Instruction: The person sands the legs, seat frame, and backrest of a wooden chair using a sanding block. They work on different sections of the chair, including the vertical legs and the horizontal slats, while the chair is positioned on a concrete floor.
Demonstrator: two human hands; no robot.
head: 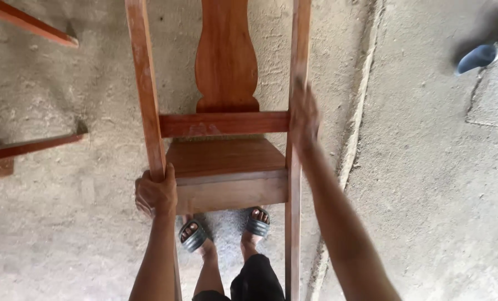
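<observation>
A reddish-brown wooden chair (226, 159) is held up off the concrete floor in front of me, its back with a carved centre slat (225, 56) pointing away. My left hand (155, 192) is wrapped around the left upright where it meets the seat. My right hand (303, 114) grips the right upright higher up, level with the cross rail, and looks blurred. My feet in dark sandals (193, 235) show below the seat.
Legs of another wooden piece (28, 146) jut in from the left edge. A raised concrete seam (355, 134) runs down the floor on the right. Another person's blue shoe (477, 57) is at the top right.
</observation>
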